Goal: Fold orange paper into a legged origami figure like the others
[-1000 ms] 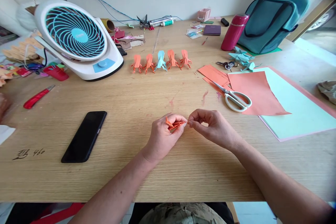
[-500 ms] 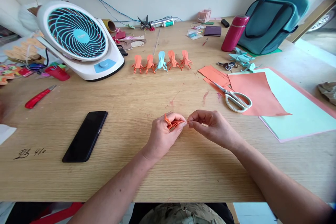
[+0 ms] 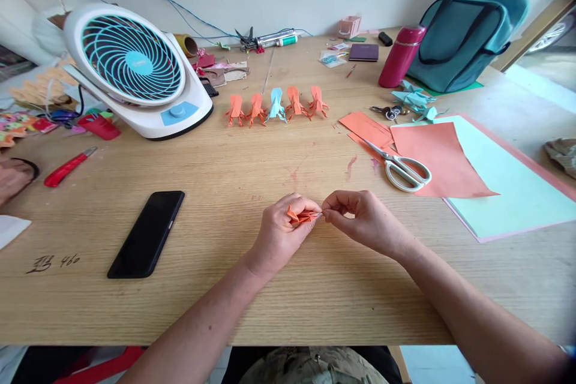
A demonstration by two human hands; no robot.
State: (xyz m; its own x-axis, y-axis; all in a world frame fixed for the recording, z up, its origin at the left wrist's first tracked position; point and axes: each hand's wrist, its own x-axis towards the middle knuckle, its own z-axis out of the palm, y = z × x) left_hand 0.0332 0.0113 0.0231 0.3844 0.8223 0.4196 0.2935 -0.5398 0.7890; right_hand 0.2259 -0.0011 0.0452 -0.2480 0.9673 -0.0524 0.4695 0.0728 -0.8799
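A small folded orange paper piece (image 3: 302, 216) sits in my left hand (image 3: 282, 225), pinched between thumb and fingers above the table. My right hand (image 3: 360, 216) is closed in a pinch at the thin right tip of the same piece, its fingertips almost touching those of my left. What lies inside the fingers is hidden. Beyond my hands stands a row of several folded paper figures with legs: orange ones (image 3: 294, 102) and a light blue one (image 3: 276, 105) in the middle.
Scissors (image 3: 407, 173) rest on orange sheets (image 3: 443, 156) at the right, near keys (image 3: 390, 111). A black phone (image 3: 146, 234), a red utility knife (image 3: 69, 168) and a white fan (image 3: 135, 66) occupy the left. Another person's hand (image 3: 15, 179) shows at the left edge.
The folded paper has turned slightly within my left fingers, its upright point now lower. Another person's hand has come further into view at the left edge.
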